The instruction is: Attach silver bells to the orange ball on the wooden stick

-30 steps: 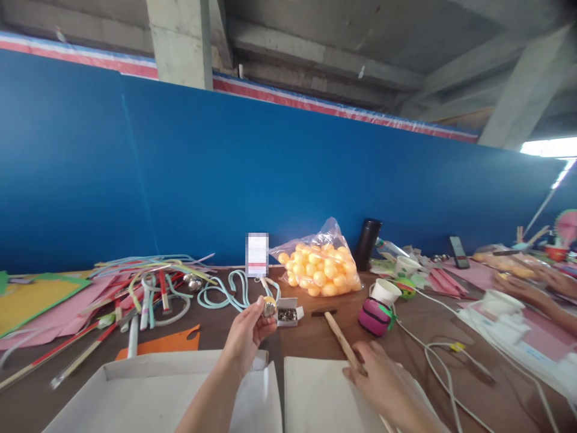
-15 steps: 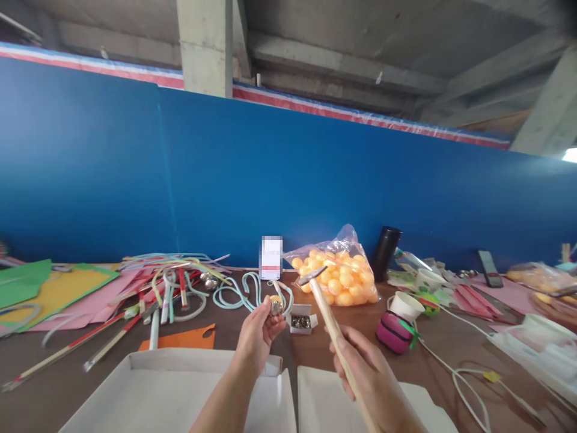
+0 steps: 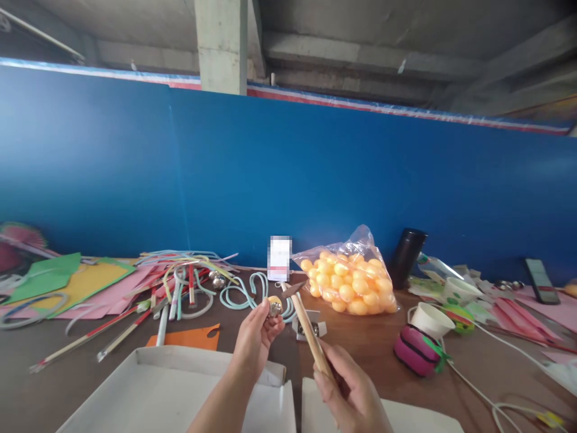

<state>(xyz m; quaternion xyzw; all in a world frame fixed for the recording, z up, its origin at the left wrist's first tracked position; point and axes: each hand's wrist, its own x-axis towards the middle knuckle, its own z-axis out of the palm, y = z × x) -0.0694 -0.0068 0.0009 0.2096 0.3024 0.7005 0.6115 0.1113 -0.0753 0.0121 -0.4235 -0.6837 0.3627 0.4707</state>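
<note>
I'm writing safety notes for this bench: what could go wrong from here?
The left hand holds the shiny ball up at its fingertips, close to the hammer in the right hand, so a swing could catch a finger. The round ball might also slip from that grip if struck. The handle passes over the small open box, so a low swing may knock it and spill the metal bits.

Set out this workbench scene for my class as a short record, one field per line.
Left hand: pinches a small orange ball with shiny metal on it
Right hand: grips a wooden-handled hammer
Partly behind handle: small open white cardboard box
Beyond: clear plastic bag of orange balls, black cylindrical bottle
Right side: white paper cup, purple pouch
Backdrop: blue panel
</note>
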